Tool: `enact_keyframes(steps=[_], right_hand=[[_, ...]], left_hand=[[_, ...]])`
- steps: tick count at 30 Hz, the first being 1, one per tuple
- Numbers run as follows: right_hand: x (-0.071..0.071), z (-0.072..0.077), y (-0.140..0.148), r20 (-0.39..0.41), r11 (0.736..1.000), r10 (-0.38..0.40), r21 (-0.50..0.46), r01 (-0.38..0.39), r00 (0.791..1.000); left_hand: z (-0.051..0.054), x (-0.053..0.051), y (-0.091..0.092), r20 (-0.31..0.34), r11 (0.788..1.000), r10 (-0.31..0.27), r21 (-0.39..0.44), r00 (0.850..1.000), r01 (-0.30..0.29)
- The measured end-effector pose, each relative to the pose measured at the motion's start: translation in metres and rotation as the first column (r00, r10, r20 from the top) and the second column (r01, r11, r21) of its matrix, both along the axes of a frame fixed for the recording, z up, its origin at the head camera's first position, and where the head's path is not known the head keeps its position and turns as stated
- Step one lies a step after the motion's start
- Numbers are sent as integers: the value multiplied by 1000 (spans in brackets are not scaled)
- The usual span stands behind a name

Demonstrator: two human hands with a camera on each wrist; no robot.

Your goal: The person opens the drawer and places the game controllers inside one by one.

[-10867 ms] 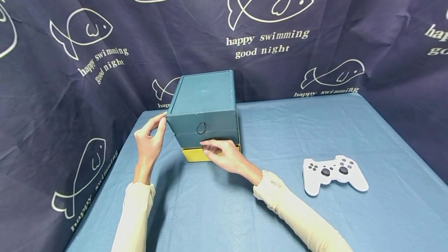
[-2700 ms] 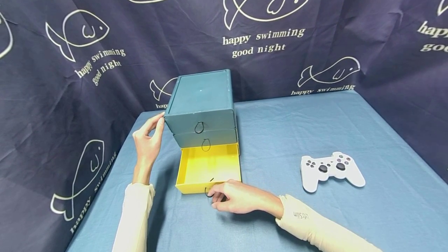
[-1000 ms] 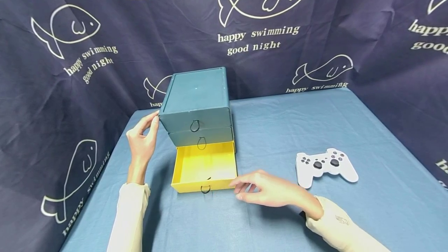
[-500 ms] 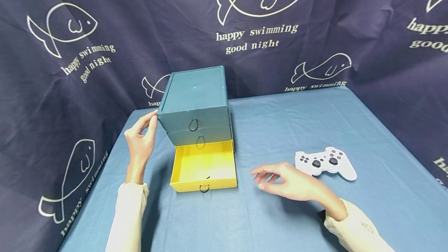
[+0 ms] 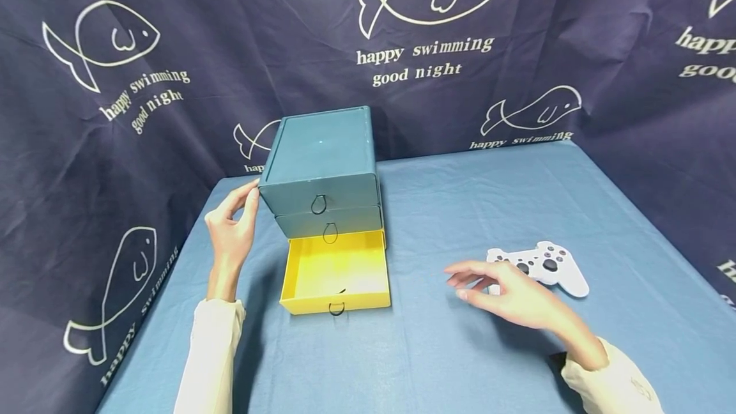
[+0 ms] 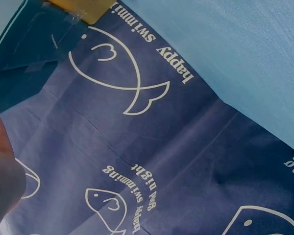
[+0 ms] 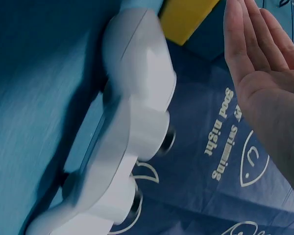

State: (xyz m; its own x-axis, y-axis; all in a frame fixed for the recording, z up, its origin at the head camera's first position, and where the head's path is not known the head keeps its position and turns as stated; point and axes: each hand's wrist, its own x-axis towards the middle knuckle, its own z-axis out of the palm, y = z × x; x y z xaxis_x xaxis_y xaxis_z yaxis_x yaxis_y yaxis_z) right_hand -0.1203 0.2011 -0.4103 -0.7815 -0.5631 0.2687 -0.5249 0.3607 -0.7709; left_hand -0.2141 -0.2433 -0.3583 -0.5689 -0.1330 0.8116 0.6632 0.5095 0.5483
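A stack of dark teal drawers (image 5: 319, 145) stands at the back left of the table, each visible front bearing a black loop pull. My left hand (image 5: 232, 222) holds its front left corner with thumb and fingers. At the bottom of the stack, a yellow drawer (image 5: 299, 304) is pulled out, with a small dark mark near its front wall. My right hand (image 5: 512, 292) hovers with extended fingers in front of the white game controller (image 5: 566, 273), partly covering its left side. The controller (image 7: 142, 73) lies beside the hand in the right wrist view, and the palm holds nothing.
Blue cloth (image 5: 437, 209) covers the table. Dark navy curtains (image 5: 425, 107) printed with white fish and lettering hang behind and at both sides.
Earlier, my right hand pulled the yellow drawer out by its loop. It has since let go and moved right to the controller. My left hand stays at the stack's corner.
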Motion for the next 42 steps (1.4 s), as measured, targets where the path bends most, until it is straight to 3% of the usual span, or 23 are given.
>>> enact_keyframes(steps=[7,14,25,30,35,42], right_hand=[[2,2,17,-36,996,-88,-2,88,995],[0,-4,38,-62,993,-95,-79,90,994],[2,-5,72,-91,972,-216,-119,204,972],[7,-8,83,-56,952,-283,-136,273,958],[9,-13,94,-89,940,-318,-163,301,944],[10,-16,109,-62,905,-414,-138,403,908]], left_hand=[[-11,-12,-11,-9,1000,9,-11,1000,-9],[-11,-12,-11,-15,1000,-2,-3,1000,2],[-12,-13,-12,-11,1000,3,1,1000,-3],[-10,-10,-9,-3,1000,12,2,1000,-12],[-5,-5,-4,0,1000,14,1,1000,-14],[-12,-11,-10,-9,1000,20,-6,1000,-20]])
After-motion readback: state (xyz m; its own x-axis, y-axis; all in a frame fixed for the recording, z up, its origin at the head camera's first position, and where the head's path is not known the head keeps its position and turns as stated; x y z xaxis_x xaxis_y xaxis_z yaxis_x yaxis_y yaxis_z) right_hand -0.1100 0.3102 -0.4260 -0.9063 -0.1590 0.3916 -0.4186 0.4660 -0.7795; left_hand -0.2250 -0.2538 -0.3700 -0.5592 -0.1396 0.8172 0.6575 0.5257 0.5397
